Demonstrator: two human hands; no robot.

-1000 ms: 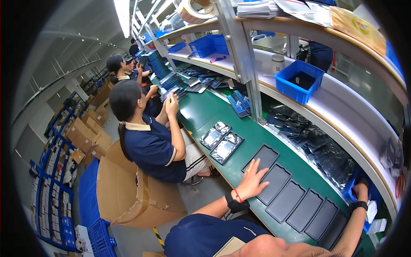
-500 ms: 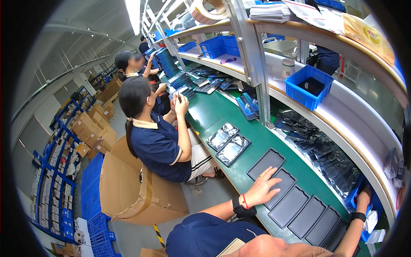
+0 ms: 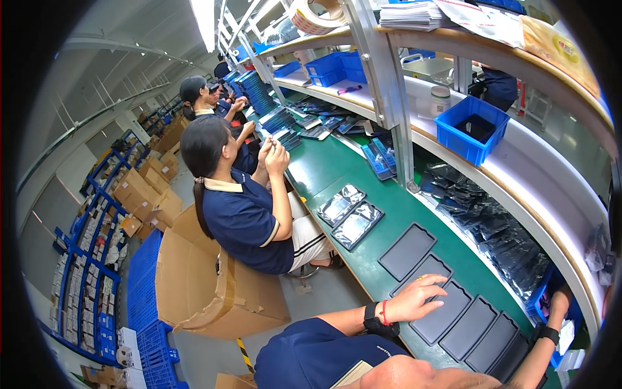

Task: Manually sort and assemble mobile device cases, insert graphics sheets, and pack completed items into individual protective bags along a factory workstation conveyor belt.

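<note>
My left hand (image 3: pixel 422 301) hovers with fingers stretched out over a row of black shallow trays, holding nothing; whether its fingertips touch a tray I cannot tell. The farthest tray (image 3: pixel 407 251) lies uncovered, and the hand partly hides the second tray (image 3: pixel 433 266). Closer to me lie a third tray (image 3: pixel 447 318), a fourth tray (image 3: pixel 472 329) and more trays at the near end. At the right edge of the bench, my right hand (image 3: pixel 557 303) reaches into a blue bin (image 3: pixel 535 303). Its fingers are hidden there.
Two bagged flat devices (image 3: pixel 357 224) lie farther along the green bench (image 3: pixel 327 170). Many black plastic-wrapped pieces (image 3: pixel 483 223) are piled under the shelf (image 3: pixel 492 185), which carries a blue box (image 3: pixel 472 133). A co-worker (image 3: pixel 240 204) sits to the left, beside a large cardboard box (image 3: pixel 214 279).
My left hand has moved right and nearer along the tray row, from the second tray towards the third. My right hand stays in the bin. The co-worker's hands have shifted slightly.
</note>
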